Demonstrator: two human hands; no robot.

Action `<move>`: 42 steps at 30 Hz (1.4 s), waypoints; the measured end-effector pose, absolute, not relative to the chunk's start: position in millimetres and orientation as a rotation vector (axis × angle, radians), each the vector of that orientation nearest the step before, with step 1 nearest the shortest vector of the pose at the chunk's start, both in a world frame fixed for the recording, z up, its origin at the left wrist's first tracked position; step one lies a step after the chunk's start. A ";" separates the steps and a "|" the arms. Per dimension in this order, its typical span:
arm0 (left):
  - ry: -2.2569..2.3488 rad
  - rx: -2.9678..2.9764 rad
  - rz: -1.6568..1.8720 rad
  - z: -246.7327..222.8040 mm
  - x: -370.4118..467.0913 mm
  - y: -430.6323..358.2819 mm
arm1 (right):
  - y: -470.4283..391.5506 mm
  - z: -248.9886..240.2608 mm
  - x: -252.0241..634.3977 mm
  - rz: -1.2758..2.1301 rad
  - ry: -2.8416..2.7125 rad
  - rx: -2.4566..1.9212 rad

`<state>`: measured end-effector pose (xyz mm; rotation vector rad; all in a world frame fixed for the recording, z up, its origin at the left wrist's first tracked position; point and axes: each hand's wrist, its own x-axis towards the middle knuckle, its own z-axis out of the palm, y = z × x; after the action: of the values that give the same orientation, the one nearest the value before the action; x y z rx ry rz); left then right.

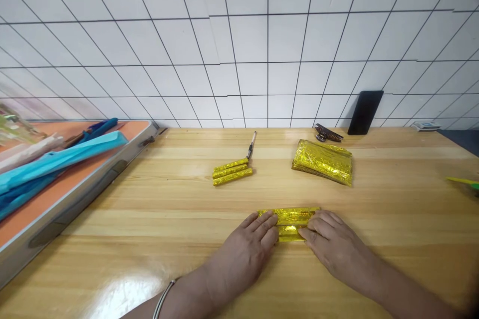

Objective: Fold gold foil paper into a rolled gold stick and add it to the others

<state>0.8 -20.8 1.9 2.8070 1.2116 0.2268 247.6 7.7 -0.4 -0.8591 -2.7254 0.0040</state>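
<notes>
While left hand (pixel 243 251) lies nearly flat, apparently steadying gold foil sheet (pixel 291 216) against bench (pixel 168 204), half-curled right hand (pixel 335 246) presses right end, grip unclear.

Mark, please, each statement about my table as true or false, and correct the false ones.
1. Both the left hand and the right hand touch one gold foil piece. True.
2. The black phone lies flat on the table. False: it stands tilted near the tiled wall.
3. Three gold rolls lie near a pen. True.
4. The stack of gold sheets is to the left of the rolls. False: it is to their right.
5. The bracelet is worn on the left arm. True.
</notes>
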 end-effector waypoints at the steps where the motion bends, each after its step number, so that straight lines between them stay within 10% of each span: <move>1: 1.214 2.804 0.223 -0.3 0.5 -20.6 | 7.8 0.9 247.1 0.031 -2.720 -0.874; 21: 1.180 2.421 0.552 2.3 -10.8 -14.1 | 17.5 7.1 255.6 0.597 -2.550 -1.027; 42: 1.113 2.744 0.389 9.6 -12.5 0.2 | 6.9 2.3 260.6 -0.012 -2.717 -0.788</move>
<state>-12.5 0.2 9.6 2.7443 1.1132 0.3888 260.6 6.9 2.3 -0.7876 -2.7171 -0.0115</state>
